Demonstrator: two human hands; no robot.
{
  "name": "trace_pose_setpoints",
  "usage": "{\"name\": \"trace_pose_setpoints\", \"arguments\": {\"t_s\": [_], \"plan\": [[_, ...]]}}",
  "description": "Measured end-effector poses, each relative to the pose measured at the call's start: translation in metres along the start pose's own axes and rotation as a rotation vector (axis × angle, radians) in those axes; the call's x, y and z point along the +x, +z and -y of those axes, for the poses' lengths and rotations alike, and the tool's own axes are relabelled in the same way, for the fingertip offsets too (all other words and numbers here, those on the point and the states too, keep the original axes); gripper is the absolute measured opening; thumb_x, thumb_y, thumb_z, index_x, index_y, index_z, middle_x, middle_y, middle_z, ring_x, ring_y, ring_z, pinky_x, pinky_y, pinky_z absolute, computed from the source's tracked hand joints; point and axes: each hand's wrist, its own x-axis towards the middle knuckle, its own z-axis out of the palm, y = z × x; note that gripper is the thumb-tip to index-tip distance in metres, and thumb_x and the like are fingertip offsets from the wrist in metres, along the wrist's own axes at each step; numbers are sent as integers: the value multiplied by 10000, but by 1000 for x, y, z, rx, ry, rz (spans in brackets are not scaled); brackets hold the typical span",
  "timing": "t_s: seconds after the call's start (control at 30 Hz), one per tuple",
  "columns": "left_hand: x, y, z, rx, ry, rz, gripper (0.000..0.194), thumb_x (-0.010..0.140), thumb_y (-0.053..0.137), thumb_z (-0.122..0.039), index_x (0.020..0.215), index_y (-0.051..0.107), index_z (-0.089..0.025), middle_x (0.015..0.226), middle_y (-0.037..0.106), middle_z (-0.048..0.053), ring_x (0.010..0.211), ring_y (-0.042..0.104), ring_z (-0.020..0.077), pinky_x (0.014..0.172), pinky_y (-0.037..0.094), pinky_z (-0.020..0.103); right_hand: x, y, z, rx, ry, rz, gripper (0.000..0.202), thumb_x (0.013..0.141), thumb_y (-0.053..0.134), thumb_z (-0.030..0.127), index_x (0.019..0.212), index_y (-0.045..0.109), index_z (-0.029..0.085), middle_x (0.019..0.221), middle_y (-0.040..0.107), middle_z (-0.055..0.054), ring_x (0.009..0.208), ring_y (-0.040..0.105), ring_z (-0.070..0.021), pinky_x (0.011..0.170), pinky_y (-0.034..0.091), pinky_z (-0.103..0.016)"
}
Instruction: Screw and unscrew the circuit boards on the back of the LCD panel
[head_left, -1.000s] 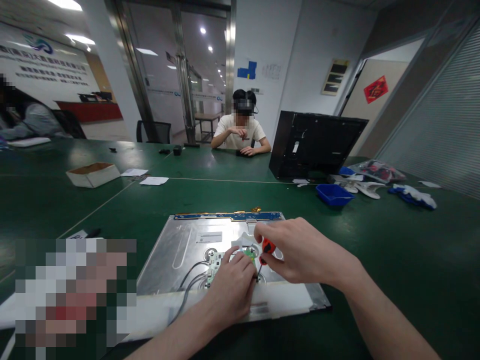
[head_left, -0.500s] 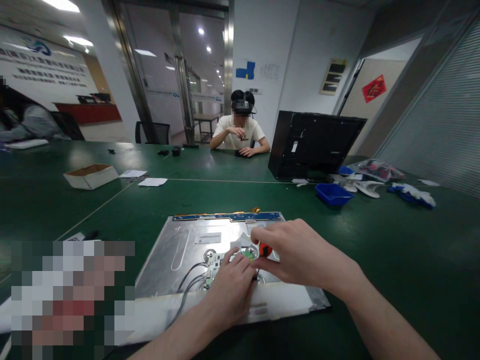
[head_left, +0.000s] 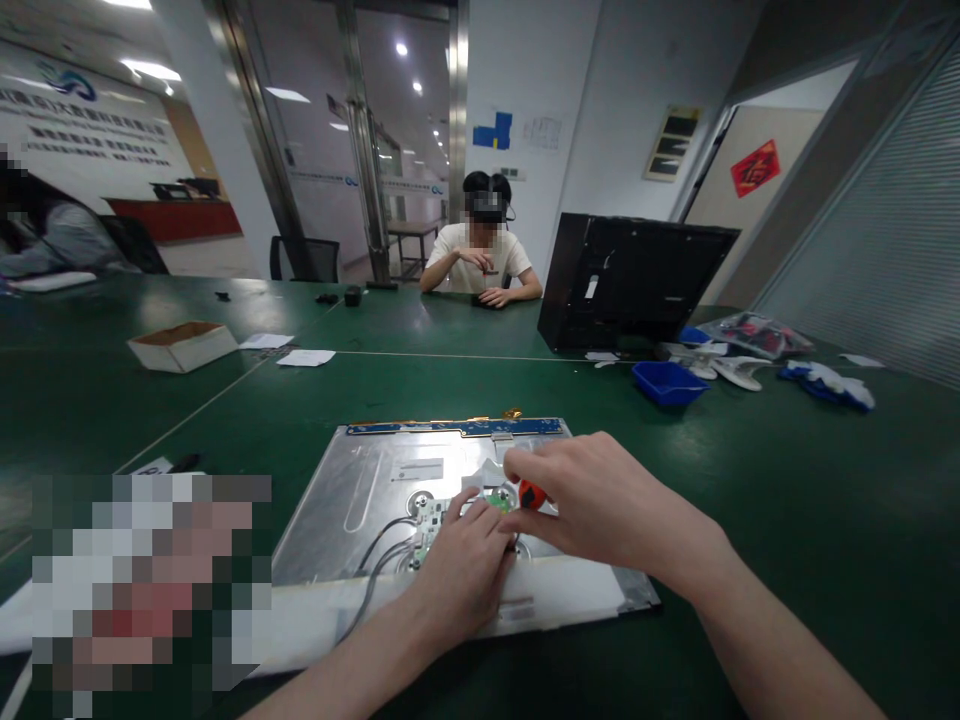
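Note:
A flat metal display panel (head_left: 330, 520) lies on the green table, a small circuit board (head_left: 429, 520) and grey cables (head_left: 375, 575) on its back. My right hand (head_left: 592, 500) is closed round the orange and black handle of a screwdriver (head_left: 532, 494), which stands over the board's right end. Low on the board, my left hand (head_left: 469, 555) rests with its outer fingers laid over it. Its forefinger and thumb side press together at the screwdriver's dark shaft; the thumb and the tool's tip are hidden. A blue circuit strip (head_left: 457, 428) runs along the panel's far edge.
Beyond the panel stand a black monitor (head_left: 637, 285) and a blue tray (head_left: 667, 384), with gloves (head_left: 829, 385) farther right. A cardboard box (head_left: 184, 347) and paper sheets (head_left: 306, 357) lie to the left. Across the table sits a person (head_left: 480, 250) using both hands.
The view has shifted slightly. Both hands keep nearly the same places on the panel; the right hand with the screwdriver has turned only a little.

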Motion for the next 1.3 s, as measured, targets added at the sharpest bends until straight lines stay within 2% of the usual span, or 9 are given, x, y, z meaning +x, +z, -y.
{"name": "trace_pose_setpoints", "arguments": {"t_s": [0.1, 0.23, 0.43, 0.63, 0.8, 0.93, 1.0, 1.2, 1.3], "plan": [[1, -1, 0, 4, 14, 11, 150, 837, 514, -123, 925, 611, -196, 982, 642, 51, 1003, 554, 225, 1078, 267, 481, 0, 0, -1, 8, 0, 16, 142, 890, 506, 358, 863, 512, 219, 734, 643, -5, 625, 555, -152, 503, 203, -266], [1, -1, 1, 15, 19, 27, 123, 858, 506, -154, 926, 603, -189, 978, 636, 58, 1020, 546, 226, 1078, 271, 471, -2, -3, -1, 79, -58, 22, 101, 817, 541, 249, 894, 491, 206, 778, 643, -4, 619, 530, -139, 503, 234, -264], [2, -1, 0, 1, 7, 15, 169, 836, 506, -121, 943, 609, -201, 990, 640, 43, 1017, 545, 223, 1078, 265, 475, -1, -3, 1, 26, -2, -1, 176, 882, 502, 391, 881, 511, 215, 753, 650, -17, 634, 561, -161, 502, 214, -275], [2, -2, 0, 28, 16, 23, 118, 837, 519, -159, 919, 595, -196, 944, 629, 47, 975, 550, 221, 1063, 297, 464, -3, -5, -2, 62, -53, 22, 124, 823, 545, 242, 936, 508, 206, 829, 668, -11, 668, 578, -151, 517, 252, -277], [1, -1, -1, 12, 8, 25, 118, 826, 512, -137, 887, 596, -194, 954, 635, 50, 986, 550, 231, 1072, 269, 482, 0, -1, -3, -1, 22, 0, 172, 882, 513, 390, 872, 532, 220, 755, 664, -5, 651, 584, -160, 506, 216, -272], [1, -1, -1, 10, 8, 24, 151, 832, 512, -146, 946, 602, -190, 959, 635, 55, 988, 550, 229, 1071, 274, 473, 0, 0, -2, 40, -9, -9, 72, 858, 523, 278, 890, 522, 213, 776, 664, 0, 641, 571, -148, 501, 219, -269], [1, -1, -1, 12, 17, 19, 166, 835, 509, -143, 962, 605, -191, 967, 635, 56, 992, 549, 227, 1069, 279, 469, -1, -1, -2, 75, -44, -17, 103, 817, 543, 233, 911, 510, 209, 807, 664, 0, 647, 566, -149, 498, 224, -271], [2, -1, 0, -8, 10, 2, 151, 814, 521, -119, 910, 609, -195, 989, 641, 44, 999, 548, 221, 1071, 273, 464, -1, 1, -2, 29, -6, -33, 140, 858, 546, 351, 874, 512, 216, 762, 659, 3, 641, 568, -157, 498, 192, -270], [2, -1, -1, -8, 8, 22, 132, 813, 526, -120, 906, 602, -176, 976, 641, 56, 994, 548, 226, 1075, 267, 466, 0, 1, -2, 29, 1, -29, 108, 863, 535, 320, 874, 506, 217, 745, 653, 10, 618, 557, -150, 493, 188, -268]]}}
